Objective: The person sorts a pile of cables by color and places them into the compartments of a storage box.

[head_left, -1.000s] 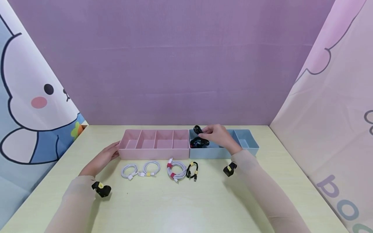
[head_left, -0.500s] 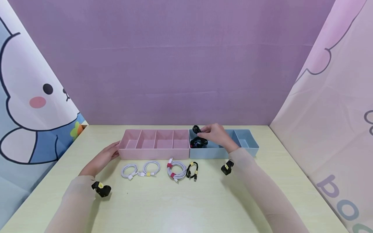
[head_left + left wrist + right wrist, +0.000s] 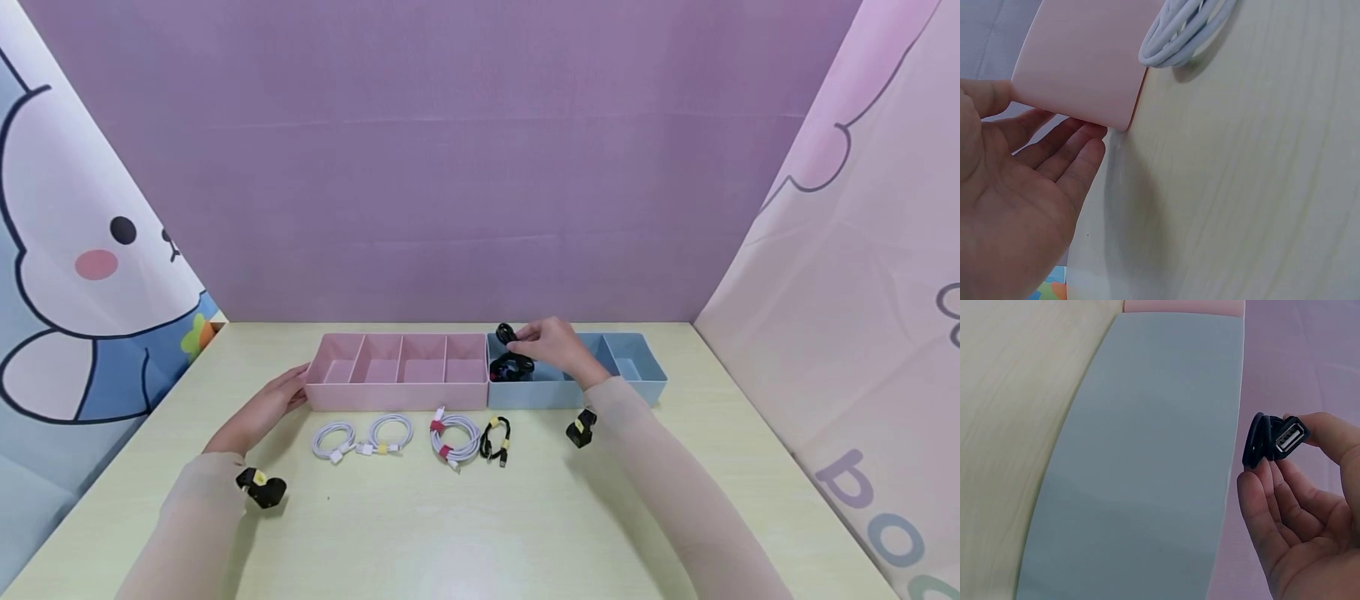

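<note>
My right hand [image 3: 561,347] pinches a coiled black USB cable [image 3: 1261,439] between thumb and fingers over the blue divided box [image 3: 540,395]. In the right wrist view its USB socket end faces the camera. From the head view, black cable loops [image 3: 512,367] hang at the box's leftmost compartment, with a small red spot low among them; whether this is one cable or more, I cannot tell. My left hand [image 3: 268,407] touches the left end of the pink divided box [image 3: 397,397]. The left wrist view has its fairly straight fingers [image 3: 1082,169] along that end wall.
In front of the boxes lie two white coiled cables [image 3: 332,456] [image 3: 390,418], a thicker white coil [image 3: 471,435] with red ties, and a small black cable [image 3: 507,435] with yellow ties. A purple backdrop [image 3: 465,208] stands behind the table.
My right hand has shifted slightly left with the black cable, mostly in the first half second. My left hand and the boxes stay where they were.
</note>
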The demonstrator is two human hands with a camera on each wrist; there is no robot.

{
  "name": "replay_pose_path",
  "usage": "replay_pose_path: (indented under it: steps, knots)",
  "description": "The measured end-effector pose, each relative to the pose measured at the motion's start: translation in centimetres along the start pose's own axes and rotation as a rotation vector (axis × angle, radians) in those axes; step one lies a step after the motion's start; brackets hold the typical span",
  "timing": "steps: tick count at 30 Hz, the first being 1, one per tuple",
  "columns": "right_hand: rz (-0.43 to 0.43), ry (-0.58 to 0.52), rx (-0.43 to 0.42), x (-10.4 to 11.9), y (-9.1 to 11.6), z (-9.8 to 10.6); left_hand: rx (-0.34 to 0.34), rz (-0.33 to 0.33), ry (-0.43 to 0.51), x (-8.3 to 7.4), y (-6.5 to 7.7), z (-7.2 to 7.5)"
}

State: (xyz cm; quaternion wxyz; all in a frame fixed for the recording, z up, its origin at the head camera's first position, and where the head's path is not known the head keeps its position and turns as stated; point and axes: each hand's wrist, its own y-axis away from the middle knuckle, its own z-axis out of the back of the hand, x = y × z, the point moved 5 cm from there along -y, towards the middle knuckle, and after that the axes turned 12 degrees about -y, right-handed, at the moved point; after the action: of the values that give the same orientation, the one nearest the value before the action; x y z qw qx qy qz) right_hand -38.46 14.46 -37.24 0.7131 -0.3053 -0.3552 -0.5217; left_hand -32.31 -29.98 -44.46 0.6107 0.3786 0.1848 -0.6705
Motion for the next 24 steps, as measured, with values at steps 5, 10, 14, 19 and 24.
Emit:
replay_pose_path:
  steps: [5, 10, 14, 19, 24]
  knots:
    - [0.003, -0.032, 0.014, 0.00, -0.01, -0.01, -0.002, -0.008, 0.002, -0.02, -0.02, 0.04]
    - [0.012, -0.022, 0.027, 0.11, 0.03, 0.00, -0.005, 0.001, 0.005, 0.10, 0.03, 0.05]
    - [0.029, -0.010, 0.030, 0.47, 0.26, 0.15, -0.010, -0.007, 0.009, 0.07, 0.09, 0.13]
    - [0.041, -0.011, 0.030, 0.92, 0.66, 0.38, -0.014, -0.018, 0.011, 0.02, 0.16, 0.13]
    - [0.047, -0.019, 0.037, 0.78, 0.80, 0.44, -0.016, -0.016, 0.009, 0.00, 0.22, 0.07]
